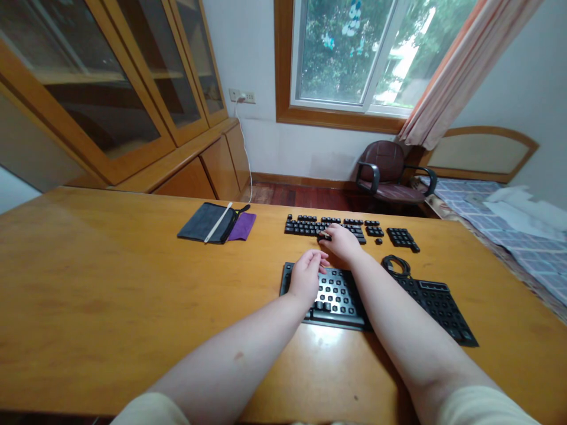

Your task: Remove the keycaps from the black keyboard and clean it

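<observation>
A black keyboard [340,323] lies on the table with most of its keycaps off; a few caps sit on its lower left part. Above its left half is my left hand [305,278], fingers curled together; whatever they hold, if anything, is hidden. My right hand [343,242] reaches past the keyboard to loose black keycaps [301,228] laid out in keyboard order. Its fingers close at a keycap in the lower rows, partly covered by the hand. My right forearm hides the middle of the keyboard.
Number-pad keycaps [401,237] lie to the right, near a coiled black cable [396,265]. On the left are a dark pouch [199,223], a pale stick [218,223] and a purple cloth [243,226]. A chair [390,171] stands beyond the table [110,307].
</observation>
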The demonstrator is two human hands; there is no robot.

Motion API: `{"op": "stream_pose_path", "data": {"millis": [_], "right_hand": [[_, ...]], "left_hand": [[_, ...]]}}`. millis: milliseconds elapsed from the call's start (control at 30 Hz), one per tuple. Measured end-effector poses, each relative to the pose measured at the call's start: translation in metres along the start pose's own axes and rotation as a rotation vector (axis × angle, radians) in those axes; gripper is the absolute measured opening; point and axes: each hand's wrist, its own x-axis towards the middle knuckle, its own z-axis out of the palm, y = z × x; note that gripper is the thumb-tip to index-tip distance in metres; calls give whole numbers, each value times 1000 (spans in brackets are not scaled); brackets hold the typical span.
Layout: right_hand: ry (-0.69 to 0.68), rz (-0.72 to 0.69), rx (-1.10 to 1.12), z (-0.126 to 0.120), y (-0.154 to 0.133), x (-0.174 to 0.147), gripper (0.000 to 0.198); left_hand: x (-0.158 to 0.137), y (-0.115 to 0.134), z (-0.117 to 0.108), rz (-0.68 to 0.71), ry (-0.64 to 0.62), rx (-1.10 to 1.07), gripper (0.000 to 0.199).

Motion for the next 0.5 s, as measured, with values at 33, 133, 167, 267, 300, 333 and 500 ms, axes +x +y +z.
{"op": "stream_pose_path", "data": {"millis": [33,133,167,267,300,333,500], "right_hand": [[11,2,6,0,1,0,23],[27,3,18,2,2,0,21],[24,2,22,2,2,0,20],[10,11,31,3,1,1,18],[6,19,31,3,0,2,17],[5,28,31,3,0,2,17],[16,37,23,5,1,3,18]], "left_hand": [[0,0,0,-3,1,-2,21],[0,0,0,-9,1,-6,21],[0,0,0,-9,-1,-5,20],[0,0,1,-2,-6,-2,20],[0,0,1,2,-8,-3,20],[0,0,1,5,-8,-3,20],[0,-1,1,6,-9,2,20]]}}
